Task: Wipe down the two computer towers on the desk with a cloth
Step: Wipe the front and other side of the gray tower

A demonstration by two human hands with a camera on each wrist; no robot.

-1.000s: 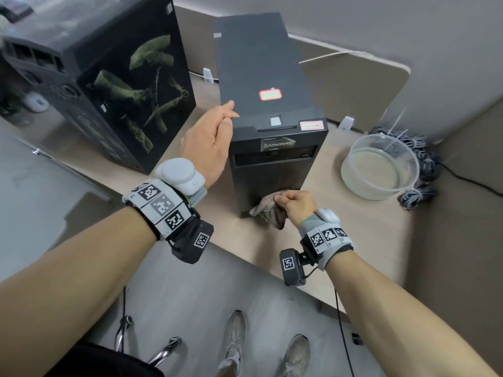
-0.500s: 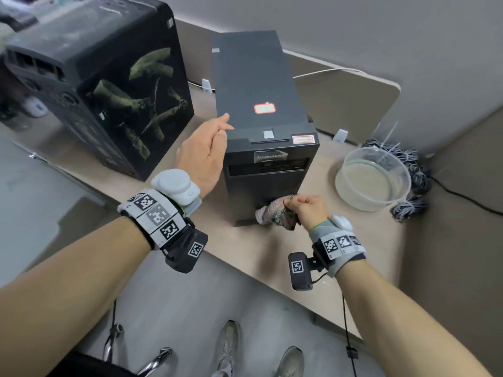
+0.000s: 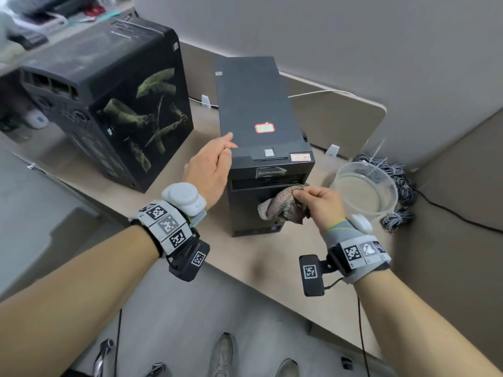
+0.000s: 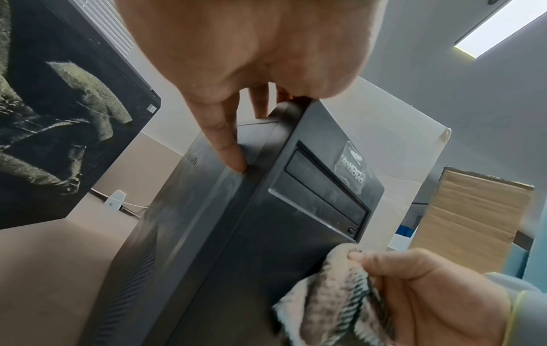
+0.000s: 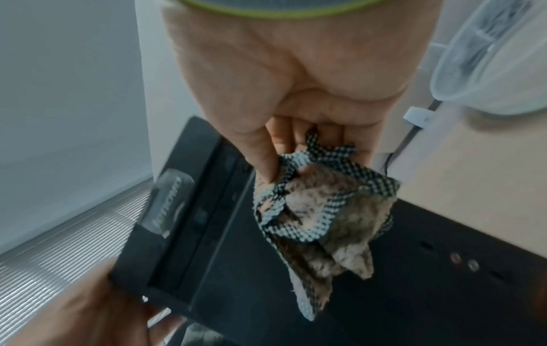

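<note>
A slim black Lenovo tower [image 3: 258, 110] [image 4: 266, 210] [image 5: 296, 292] stands upright mid-desk. Left of it sits a bigger black tower [image 3: 109, 104] [image 4: 59, 117] with a green-patterned side panel. My left hand [image 3: 211, 165] [image 4: 236, 77] holds the slim tower's top left corner, thumb on top and fingers down its side panel. My right hand [image 3: 318, 202] [image 5: 284, 98] [image 4: 429, 297] pinches a crumpled beige cloth with a checked border [image 3: 283, 206] [image 5: 322, 215] [image 4: 325, 304]. The cloth hangs against the slim tower's front panel, just below the drive bay.
A clear plastic bowl of water [image 3: 366, 190] [image 5: 488, 58] sits on the beige desk [image 3: 272, 268] right of the slim tower, with a heap of grey cables [image 3: 400, 191] behind it. A grey partition wall runs along the back. The desk's front edge is near my wrists.
My right hand has lifted the cloth from the bottom of the slim tower's front panel up to just under the drive bay. The left hand stays on the tower's top corner.
</note>
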